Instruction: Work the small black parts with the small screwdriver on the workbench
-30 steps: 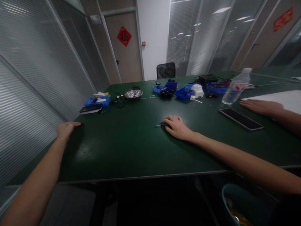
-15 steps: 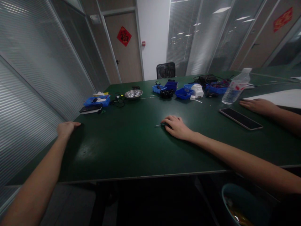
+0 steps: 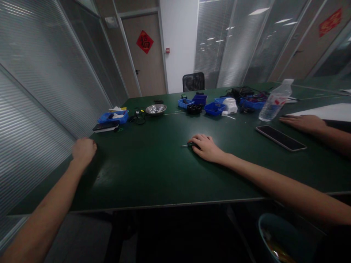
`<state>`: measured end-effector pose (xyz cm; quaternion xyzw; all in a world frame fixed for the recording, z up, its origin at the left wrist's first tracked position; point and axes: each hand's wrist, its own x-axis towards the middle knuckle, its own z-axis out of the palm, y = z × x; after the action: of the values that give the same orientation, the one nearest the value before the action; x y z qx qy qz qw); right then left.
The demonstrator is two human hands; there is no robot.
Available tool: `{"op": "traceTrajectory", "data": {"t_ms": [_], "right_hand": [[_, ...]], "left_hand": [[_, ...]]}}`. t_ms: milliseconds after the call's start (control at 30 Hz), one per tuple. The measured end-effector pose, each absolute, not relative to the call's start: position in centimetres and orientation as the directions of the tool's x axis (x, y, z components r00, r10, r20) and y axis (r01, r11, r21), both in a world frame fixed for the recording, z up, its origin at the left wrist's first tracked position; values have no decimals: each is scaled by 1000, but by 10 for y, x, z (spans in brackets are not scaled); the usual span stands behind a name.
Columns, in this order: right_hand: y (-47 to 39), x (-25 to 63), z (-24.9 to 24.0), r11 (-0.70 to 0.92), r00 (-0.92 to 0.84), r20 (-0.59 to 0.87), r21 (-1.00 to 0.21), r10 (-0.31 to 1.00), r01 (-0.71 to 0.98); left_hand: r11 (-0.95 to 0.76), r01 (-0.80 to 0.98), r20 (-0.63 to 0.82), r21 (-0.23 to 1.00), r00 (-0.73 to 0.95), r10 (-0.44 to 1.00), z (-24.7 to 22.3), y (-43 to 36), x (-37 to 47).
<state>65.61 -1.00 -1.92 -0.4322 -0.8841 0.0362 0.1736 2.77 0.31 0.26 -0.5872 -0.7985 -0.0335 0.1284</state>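
My right hand (image 3: 206, 148) rests on the green table (image 3: 142, 171), its fingers curled round the dark handle of a small screwdriver (image 3: 184, 146). The thin metal shaft points left, and most of the handle is hidden under the fingers. At the table's left side my left hand (image 3: 84, 150) is closed just above the surface, its back towards me. Whatever it may hold is hidden. Beyond it lies a black, flat case-like object (image 3: 105, 126) beside a blue tray (image 3: 113, 117) of small items.
A metal bowl (image 3: 156, 110), several blue bins (image 3: 215, 109) and cables stand farther back. To the right are a phone (image 3: 280, 138), a water bottle (image 3: 275, 102) and another person's hand (image 3: 304, 123). A bin (image 3: 261, 233) sits below the front edge.
My left hand has turned and shifted slightly right; its thumb side, stretched out before, is now curled in. My right hand and the screwdriver stay in place.
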Motion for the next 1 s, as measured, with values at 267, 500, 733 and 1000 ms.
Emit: {"op": "traceTrajectory", "data": {"t_ms": [267, 500, 733, 1000], "right_hand": [[-11, 655, -19, 623, -564, 278, -218, 778, 752], [-11, 655, -18, 615, -563, 260, -211, 785, 760], [-11, 655, -17, 613, -562, 257, -207, 786, 763], [-12, 655, -18, 617, -562, 267, -216, 783, 757]], "left_hand": [[331, 920, 267, -209, -272, 924, 3, -1, 38], [304, 938, 250, -169, -257, 934, 0, 3, 22], [325, 936, 263, -132, -283, 922, -3, 4, 13], [335, 935, 264, -117, -296, 918, -3, 6, 9]]}}
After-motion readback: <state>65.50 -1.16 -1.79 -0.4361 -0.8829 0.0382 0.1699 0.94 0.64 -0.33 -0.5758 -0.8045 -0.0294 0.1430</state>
